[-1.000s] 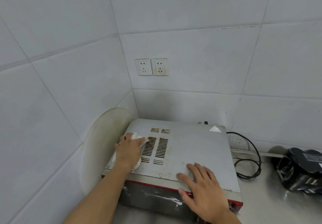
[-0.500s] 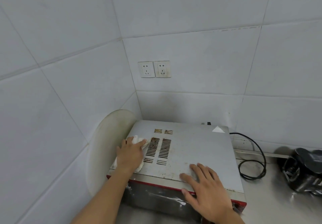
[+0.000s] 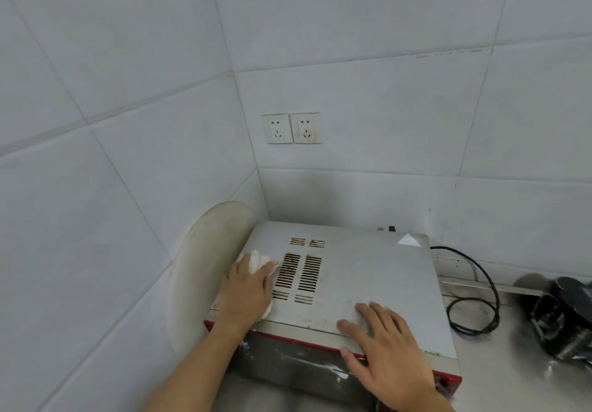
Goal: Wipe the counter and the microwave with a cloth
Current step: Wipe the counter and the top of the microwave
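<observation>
A grey metal microwave [image 3: 362, 270] with rusty vent slots stands in the tiled corner on a steel counter [image 3: 499, 370]. My left hand [image 3: 245, 293] lies on the left part of its top, just left of the vents. Its fingers curl over a wadded white cloth [image 3: 256, 259], which shows ahead of the fingertips and under the palm. My right hand [image 3: 387, 347] rests flat with spread fingers on the front right of the top, thumb over the red front edge.
A round pale plate [image 3: 208, 251] leans against the left wall beside the microwave. A black cord [image 3: 474, 315] loops on the counter to its right, next to a black appliance [image 3: 563, 322]. Two wall sockets [image 3: 291, 128] sit above.
Both hands stay at nearly the same spots on the microwave top. Only my view has drifted slightly.
</observation>
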